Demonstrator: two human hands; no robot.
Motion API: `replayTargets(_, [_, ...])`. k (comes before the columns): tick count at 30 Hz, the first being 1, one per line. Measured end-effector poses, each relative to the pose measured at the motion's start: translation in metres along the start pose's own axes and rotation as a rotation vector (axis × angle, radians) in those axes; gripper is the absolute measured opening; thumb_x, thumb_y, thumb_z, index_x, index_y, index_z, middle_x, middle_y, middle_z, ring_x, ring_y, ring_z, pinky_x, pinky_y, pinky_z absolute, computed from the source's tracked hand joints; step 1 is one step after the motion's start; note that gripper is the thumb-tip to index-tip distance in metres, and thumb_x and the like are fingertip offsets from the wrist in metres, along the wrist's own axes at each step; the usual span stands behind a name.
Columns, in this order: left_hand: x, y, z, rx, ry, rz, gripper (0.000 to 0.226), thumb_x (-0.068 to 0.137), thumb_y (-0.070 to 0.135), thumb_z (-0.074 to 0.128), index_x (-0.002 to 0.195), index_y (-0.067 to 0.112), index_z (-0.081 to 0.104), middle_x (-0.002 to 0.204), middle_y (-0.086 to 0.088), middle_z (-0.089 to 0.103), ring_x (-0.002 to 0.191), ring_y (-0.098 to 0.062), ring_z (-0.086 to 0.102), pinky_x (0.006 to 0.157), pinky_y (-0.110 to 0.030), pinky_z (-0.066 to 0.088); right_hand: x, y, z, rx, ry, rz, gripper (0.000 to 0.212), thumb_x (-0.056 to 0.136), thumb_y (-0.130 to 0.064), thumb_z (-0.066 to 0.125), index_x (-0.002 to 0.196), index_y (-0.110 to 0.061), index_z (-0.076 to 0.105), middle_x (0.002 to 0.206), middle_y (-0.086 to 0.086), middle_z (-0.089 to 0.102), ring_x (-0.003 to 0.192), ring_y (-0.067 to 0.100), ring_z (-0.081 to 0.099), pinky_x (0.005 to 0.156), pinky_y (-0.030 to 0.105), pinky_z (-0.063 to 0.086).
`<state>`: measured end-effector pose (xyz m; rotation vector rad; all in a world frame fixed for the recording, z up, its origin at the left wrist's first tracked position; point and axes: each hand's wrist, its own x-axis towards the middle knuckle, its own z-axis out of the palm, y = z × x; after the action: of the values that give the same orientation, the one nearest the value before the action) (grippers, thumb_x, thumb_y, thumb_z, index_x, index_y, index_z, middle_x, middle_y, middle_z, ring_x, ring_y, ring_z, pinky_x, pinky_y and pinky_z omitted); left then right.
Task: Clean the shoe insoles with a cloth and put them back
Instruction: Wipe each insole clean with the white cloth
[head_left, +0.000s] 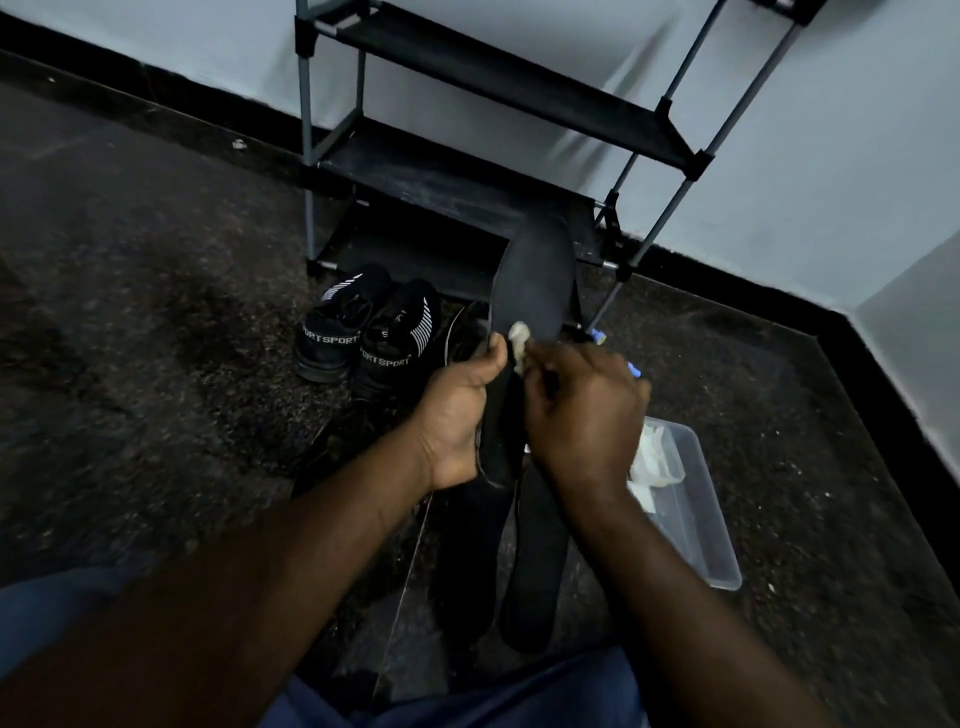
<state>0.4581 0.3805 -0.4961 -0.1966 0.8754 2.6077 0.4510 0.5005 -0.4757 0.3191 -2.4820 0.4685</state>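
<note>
On the far left of the dark floor (156, 260) stand two black sneakers (358, 338), side by side, with "SPORT" written on them. I cannot see inside them, so I cannot tell if they have insoles in.

Next comes the left hand (457, 410). Its fingers and thumb are wrapped around the bottom part of a black insole (535, 275), holding it up in the air in the middle of the scene, in front of the shoe rack (493, 156) by the far wall.

Just right of that, the right hand (587, 410) is pinching a white cloth (519, 338) and pressing it on the insole.

Near the person, under the hands, two more insoles (535, 561) lie flat on the floor, close together.

On the right is a clear plastic box (701, 530) with some white cloths in it.

I think the job is about in the middle. One insole is being wiped. I cannot tell if the two on the floor are clean yet. All three still need to go back into shoes.
</note>
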Motion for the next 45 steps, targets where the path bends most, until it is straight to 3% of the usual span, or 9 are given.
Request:
replayTargets(7, [0.002,-0.001,0.000,0.025,-0.049,-0.007,0.053,0.100,0.052,0.046,0.130,0.015,0.070,0.122,-0.011,0.071,0.107,-0.023,0.070,0.091,-0.033,0.058,0.005,-0.001,0.002,0.144,-0.059,0.018,0.029,0.080,-0.024,0.058,0.101,-0.024,0.079,0.084,0.004,0.063,0.080,0.032,0.064,0.071,0.047,0.054])
replayTargets(11, [0.010,0.002,-0.012,0.049,-0.016,0.034,0.079,0.102,0.068,0.027,0.147,0.008,0.054,0.149,-0.013,0.057,0.140,-0.035,0.051,0.121,-0.047,0.036,-0.033,-0.025,0.004,0.293,-0.114,-0.006,0.040,0.081,-0.027,0.051,0.110,-0.028,0.079,0.085,0.001,0.063,0.077,0.024,0.062,0.068,0.042,0.053])
replayTargets(17, [0.006,0.006,-0.013,0.045,-0.048,0.028,0.084,0.099,0.075,0.015,0.123,0.022,0.077,0.133,-0.013,0.069,0.134,-0.036,0.056,0.116,-0.049,0.041,-0.041,-0.036,-0.003,0.308,-0.136,-0.018,0.040,0.084,-0.031,0.053,0.115,-0.028,0.077,0.087,0.000,0.067,0.082,0.025,0.065,0.071,0.044,0.053])
replayTargets(20, [0.008,0.005,-0.012,0.089,0.002,0.034,0.088,0.099,0.076,0.023,0.141,0.009,0.061,0.142,-0.015,0.062,0.134,-0.027,0.058,0.114,-0.040,0.044,-0.018,-0.031,-0.002,0.156,-0.092,0.011,0.031,0.086,-0.034,0.057,0.109,-0.030,0.078,0.087,0.000,0.070,0.084,0.029,0.064,0.072,0.042,0.048])
replayTargets(23, [0.008,-0.001,-0.010,0.136,0.049,0.017,0.085,0.091,0.082,0.034,0.133,0.016,0.068,0.130,-0.014,0.069,0.119,-0.028,0.067,0.094,-0.037,0.056,0.007,-0.026,0.001,0.053,-0.087,0.064,0.032,0.086,-0.035,0.052,0.105,-0.029,0.077,0.089,0.001,0.070,0.087,0.031,0.065,0.074,0.042,0.045])
replayTargets(26, [0.008,0.000,-0.010,0.089,0.049,0.016,0.086,0.088,0.082,0.039,0.138,0.017,0.065,0.136,-0.014,0.066,0.125,-0.028,0.064,0.100,-0.040,0.050,0.009,-0.033,0.003,0.045,-0.133,0.042,0.037,0.089,-0.038,0.044,0.100,-0.027,0.078,0.087,0.002,0.067,0.085,0.030,0.064,0.073,0.042,0.046])
replayTargets(29, [0.006,0.008,-0.009,0.045,0.002,0.029,0.093,0.095,0.079,0.022,0.145,0.008,0.055,0.145,-0.014,0.060,0.134,-0.028,0.058,0.115,-0.041,0.044,-0.012,-0.039,0.002,0.123,-0.170,-0.011,0.037,0.084,-0.031,0.046,0.100,-0.027,0.079,0.083,0.001,0.065,0.079,0.027,0.062,0.073,0.041,0.045])
replayTargets(38, [0.005,0.022,-0.005,-0.178,0.087,0.139,0.078,0.102,0.067,0.029,0.132,0.002,0.062,0.138,-0.014,0.065,0.114,-0.030,0.066,0.097,-0.049,0.056,-0.052,-0.037,-0.014,0.283,-0.203,-0.132,0.035,0.086,-0.027,0.054,0.111,-0.025,0.079,0.082,-0.003,0.061,0.077,0.022,0.062,0.068,0.041,0.049])
replayTargets(45, [0.005,0.018,-0.009,-0.039,0.094,0.125,0.082,0.101,0.070,0.027,0.141,0.005,0.058,0.140,-0.014,0.064,0.117,-0.025,0.068,0.095,-0.042,0.060,-0.035,-0.040,-0.003,0.198,-0.177,-0.085,0.036,0.086,-0.033,0.049,0.105,-0.025,0.079,0.084,-0.001,0.064,0.084,0.025,0.062,0.075,0.041,0.044])
